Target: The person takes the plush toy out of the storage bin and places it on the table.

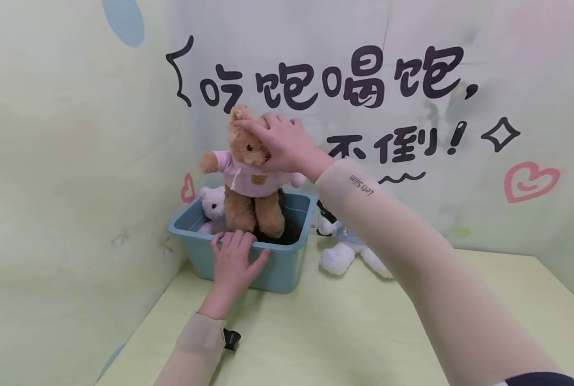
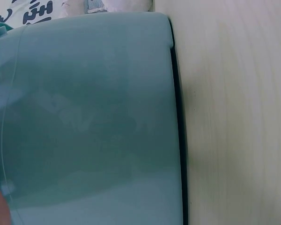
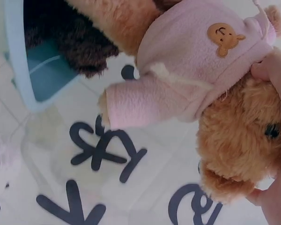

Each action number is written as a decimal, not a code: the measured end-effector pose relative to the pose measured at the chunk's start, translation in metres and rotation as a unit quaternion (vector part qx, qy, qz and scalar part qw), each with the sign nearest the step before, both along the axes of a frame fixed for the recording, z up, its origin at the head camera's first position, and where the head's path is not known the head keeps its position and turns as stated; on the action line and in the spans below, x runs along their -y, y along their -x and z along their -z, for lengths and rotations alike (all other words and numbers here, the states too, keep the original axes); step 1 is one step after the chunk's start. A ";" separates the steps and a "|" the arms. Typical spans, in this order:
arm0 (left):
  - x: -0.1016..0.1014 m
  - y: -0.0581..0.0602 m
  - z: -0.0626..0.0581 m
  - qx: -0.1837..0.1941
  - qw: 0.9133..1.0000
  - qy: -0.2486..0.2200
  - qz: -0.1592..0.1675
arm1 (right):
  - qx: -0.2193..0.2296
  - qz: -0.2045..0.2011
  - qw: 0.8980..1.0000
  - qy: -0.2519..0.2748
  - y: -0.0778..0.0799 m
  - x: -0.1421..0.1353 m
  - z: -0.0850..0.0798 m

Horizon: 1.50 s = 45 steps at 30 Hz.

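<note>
teddy bear (image 1: 248, 179) is upright, head clasped in the right grip (image 1: 287, 140), body below.

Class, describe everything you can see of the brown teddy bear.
The brown teddy bear looks like fluffy plush, one dark eye showing, in a pale pink top with a tan bear-face patch and light drawstring. It is upright, arms outspread, legs down at the mouth of the blue bin. The right hand grips its head; whether its feet touch anything is unclear.
</note>
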<state>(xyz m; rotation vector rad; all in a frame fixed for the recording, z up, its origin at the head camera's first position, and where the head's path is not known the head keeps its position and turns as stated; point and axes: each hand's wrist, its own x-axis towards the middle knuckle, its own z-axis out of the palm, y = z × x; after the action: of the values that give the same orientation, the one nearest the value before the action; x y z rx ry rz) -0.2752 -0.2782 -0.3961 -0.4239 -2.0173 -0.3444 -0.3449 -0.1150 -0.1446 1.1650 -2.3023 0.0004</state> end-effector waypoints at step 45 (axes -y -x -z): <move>0.000 0.003 0.005 -0.003 1.000 -0.001 0.007 | 0.076 0.056 0.995 -0.009 0.022 0.003 0.088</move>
<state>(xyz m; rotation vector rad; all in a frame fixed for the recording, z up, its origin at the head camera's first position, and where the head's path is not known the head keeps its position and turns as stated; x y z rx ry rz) -0.2785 -0.2786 -0.4007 -0.4373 -2.0099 -0.3529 -0.3669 -0.1180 -0.2325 1.0754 -2.5045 0.0262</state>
